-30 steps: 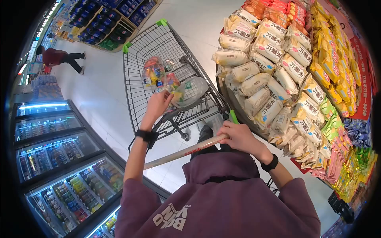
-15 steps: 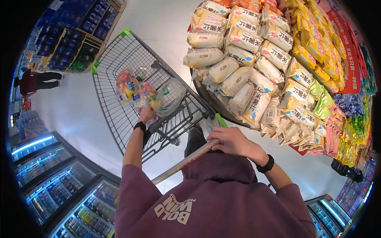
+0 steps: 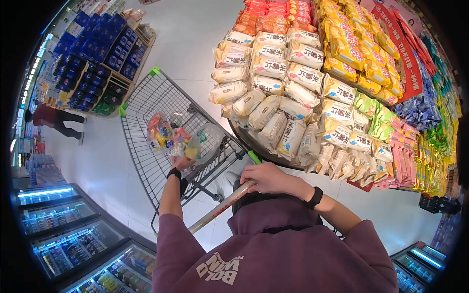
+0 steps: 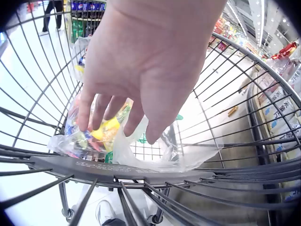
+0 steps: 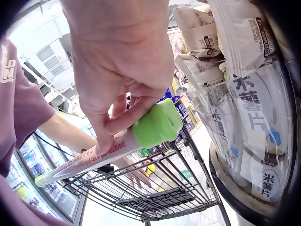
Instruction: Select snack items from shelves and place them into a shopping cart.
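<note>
In the head view the left hand [image 3: 182, 163] reaches down into the wire shopping cart [image 3: 138, 161], at the near side of a clear plastic bag [image 3: 207, 141] and a bag of colourful packets [image 3: 159, 132]. Seen from the left wrist, the left hand [image 4: 146, 70] hangs with fingers spread and slightly bent over the clear bag [image 4: 188, 157], thumb and index finger apart at its edge. The right hand [image 3: 266, 178] grips the cart handle [image 3: 220, 207] at its right end. In the right wrist view its fingers [image 5: 124, 120] curl onto the handle [image 5: 84, 160] beside the green end cap [image 5: 157, 123].
A round display of white snack bags [image 3: 273, 68] stands close along the cart's right side, with yellow bags [image 3: 347, 44] beyond. Glass-topped freezers [image 3: 73, 210] line the left. Ahead left are a bottle display [image 3: 88, 78] and a person [image 3: 56, 119] in dark red.
Since the earliest frame, the left hand has moved down and forward among the bags. The right hand has stayed on the handle. The snack display has shifted left in the head view.
</note>
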`<state>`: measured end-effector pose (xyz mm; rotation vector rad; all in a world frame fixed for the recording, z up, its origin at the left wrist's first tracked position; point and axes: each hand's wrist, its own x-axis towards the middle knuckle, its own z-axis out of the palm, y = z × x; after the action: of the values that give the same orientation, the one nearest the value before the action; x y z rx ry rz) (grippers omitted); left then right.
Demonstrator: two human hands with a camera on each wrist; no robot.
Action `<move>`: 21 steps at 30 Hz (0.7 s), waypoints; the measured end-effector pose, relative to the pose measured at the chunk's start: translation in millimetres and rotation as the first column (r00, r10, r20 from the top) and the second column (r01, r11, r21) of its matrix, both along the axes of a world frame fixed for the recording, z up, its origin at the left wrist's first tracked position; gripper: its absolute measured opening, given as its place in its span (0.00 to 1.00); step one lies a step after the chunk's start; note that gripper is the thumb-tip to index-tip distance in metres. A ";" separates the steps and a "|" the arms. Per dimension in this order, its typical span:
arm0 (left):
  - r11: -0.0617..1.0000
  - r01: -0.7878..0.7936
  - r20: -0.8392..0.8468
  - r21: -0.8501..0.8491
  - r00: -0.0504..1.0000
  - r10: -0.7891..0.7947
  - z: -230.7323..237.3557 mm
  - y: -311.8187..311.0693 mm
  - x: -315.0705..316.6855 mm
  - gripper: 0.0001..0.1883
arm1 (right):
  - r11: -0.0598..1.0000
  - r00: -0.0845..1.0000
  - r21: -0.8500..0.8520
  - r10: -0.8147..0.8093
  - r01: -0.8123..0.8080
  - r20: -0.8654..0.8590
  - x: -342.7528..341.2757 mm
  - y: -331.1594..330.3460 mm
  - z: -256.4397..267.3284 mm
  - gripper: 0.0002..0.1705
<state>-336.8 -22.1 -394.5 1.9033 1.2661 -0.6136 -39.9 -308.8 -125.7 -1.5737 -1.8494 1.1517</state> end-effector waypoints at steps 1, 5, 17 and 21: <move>0.986 -0.124 -0.019 -0.116 0.992 0.122 -1.0 -2.4 3.5 0.22 | 1.000 1.000 0.011 -0.005 0.005 -0.002 0.3 0.1 2.5 0.18; 0.997 -0.074 0.123 0.020 0.990 0.071 -14.7 0.7 12.2 0.15 | 1.000 0.999 0.011 -0.016 0.016 -0.039 1.7 1.3 5.6 0.17; 0.955 -0.292 0.390 -0.053 0.874 0.289 78.5 12.2 6.2 0.10 | 0.996 1.000 0.086 -0.009 0.009 0.009 0.6 -2.3 -8.3 0.19; 0.896 -0.395 0.459 -0.202 0.770 0.443 156.0 -0.3 3.3 0.11 | 0.989 1.000 0.144 0.017 -0.016 -0.005 2.6 -2.8 -12.3 0.17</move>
<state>-333.6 -22.4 -238.4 1.4856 1.2294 0.0606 -37.3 -311.6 -137.9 -1.4762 -1.8995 1.0043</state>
